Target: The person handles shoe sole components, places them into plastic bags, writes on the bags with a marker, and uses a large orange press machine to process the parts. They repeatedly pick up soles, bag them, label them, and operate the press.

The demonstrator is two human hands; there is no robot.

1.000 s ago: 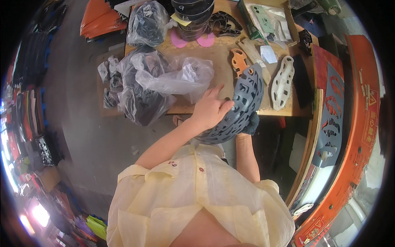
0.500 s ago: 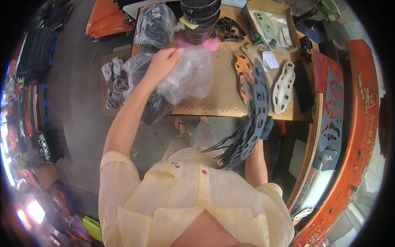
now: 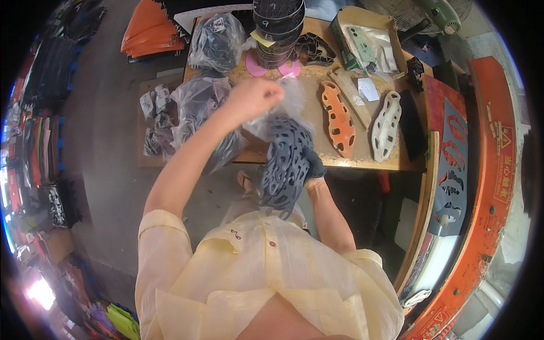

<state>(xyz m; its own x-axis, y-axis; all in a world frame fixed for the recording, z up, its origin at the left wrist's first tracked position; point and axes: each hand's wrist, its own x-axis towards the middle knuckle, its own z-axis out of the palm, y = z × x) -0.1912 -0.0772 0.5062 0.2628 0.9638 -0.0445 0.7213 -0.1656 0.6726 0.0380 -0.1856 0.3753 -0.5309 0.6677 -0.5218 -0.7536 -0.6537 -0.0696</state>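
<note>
My right hand (image 3: 314,164), in a dark glove, grips a bundle of dark grey perforated flat pieces (image 3: 283,161), like cut-out shoe parts, with strips dangling at the lower end. The bundle hangs over the table's front edge, its upper end against a clear plastic bag (image 3: 294,96). My bare left hand (image 3: 258,99) is closed at the bag's upper part, fingers pinched on the film. Left of it lies a filled plastic bag of dark pieces (image 3: 198,102).
On the table (image 3: 317,85) lie an orange perforated template (image 3: 338,122), a white one (image 3: 387,124) and a wooden strip (image 3: 351,96). Behind are a stack of black ring-shaped cutters (image 3: 277,28), another filled bag (image 3: 215,42) and a green box (image 3: 340,45). An orange metal beam (image 3: 496,141) curves along the right.
The grey bundle has swung left from over the templates to beside the plastic bag, uncovering the orange template. My left hand has moved right with the bag's film.
</note>
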